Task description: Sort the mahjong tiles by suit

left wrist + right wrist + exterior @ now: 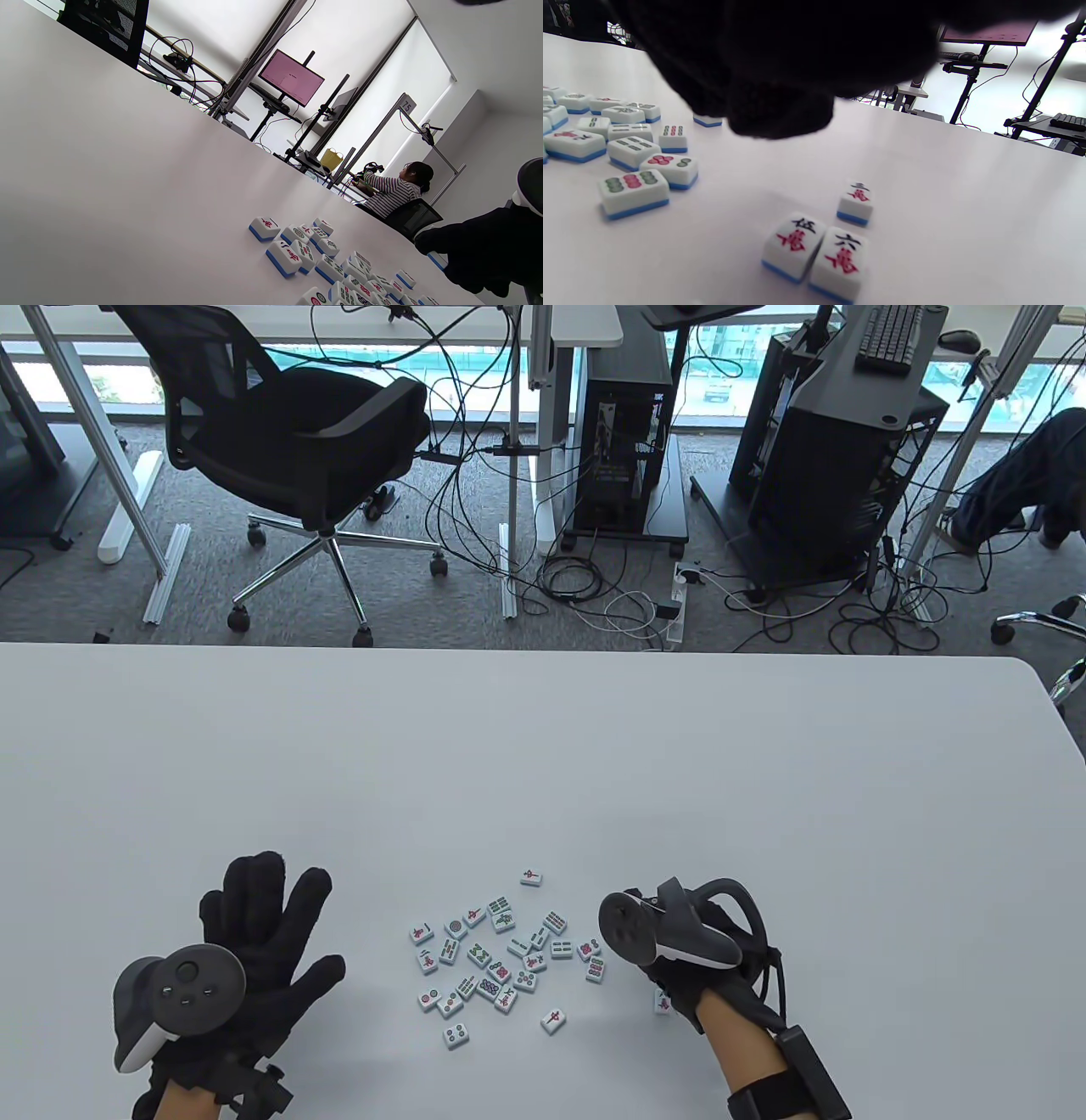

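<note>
On a white table [543, 746], the left hand [254, 933] lies flat, fingers spread. The right hand [679, 959] hovers over three character tiles [818, 250]; its finger pose is hidden. Between the hands sits a loose cluster of face-up mahjong tiles [496, 959].
</note>
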